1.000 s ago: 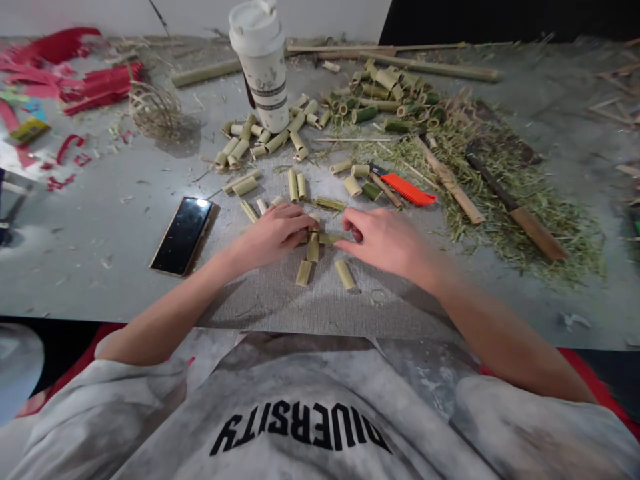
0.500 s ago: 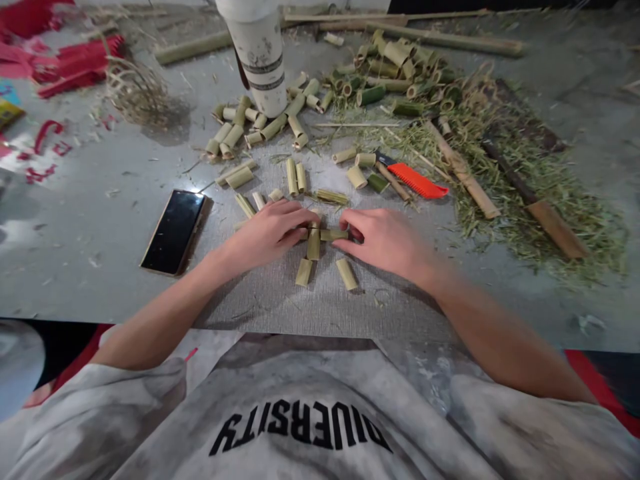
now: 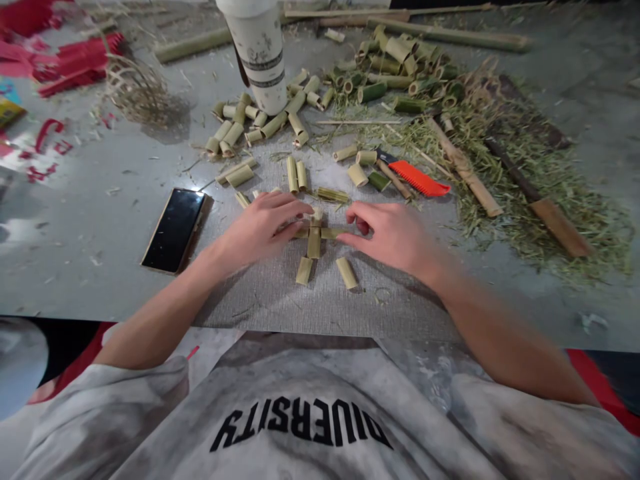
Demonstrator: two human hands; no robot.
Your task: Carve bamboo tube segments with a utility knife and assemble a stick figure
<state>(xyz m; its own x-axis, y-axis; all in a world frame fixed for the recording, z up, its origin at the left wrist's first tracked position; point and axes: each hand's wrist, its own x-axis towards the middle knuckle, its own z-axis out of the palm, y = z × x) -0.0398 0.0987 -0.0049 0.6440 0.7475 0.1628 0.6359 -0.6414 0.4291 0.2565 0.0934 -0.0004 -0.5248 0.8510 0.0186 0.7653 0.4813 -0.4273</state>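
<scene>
Short cut bamboo pieces lie in a figure on a grey mat [image 3: 280,300] in front of me. My left hand [image 3: 260,227] rests on the left side of the figure, its fingers curled over a flat bamboo piece [image 3: 300,233]. My right hand [image 3: 390,233] pinches the end of a crosswise bamboo piece [image 3: 333,233] with thumb and forefinger. An upright bamboo piece [image 3: 314,242] lies between the hands. Two more bamboo pieces [image 3: 303,271] [image 3: 347,273] lie splayed just below it.
A black phone [image 3: 173,229] lies left of the mat. Behind stand a white paper cup [image 3: 257,53], a heap of bamboo tubes [image 3: 395,67], an orange comb-like tool [image 3: 417,179], a knife with wooden handle [image 3: 545,217] on green shavings, long bamboo poles and red paper scraps [image 3: 75,60].
The view has tilted down a little, so the table's things sit higher in the frame. Both hands stay on the bamboo figure; my right hand's fingers have shifted slightly on the crosswise piece.
</scene>
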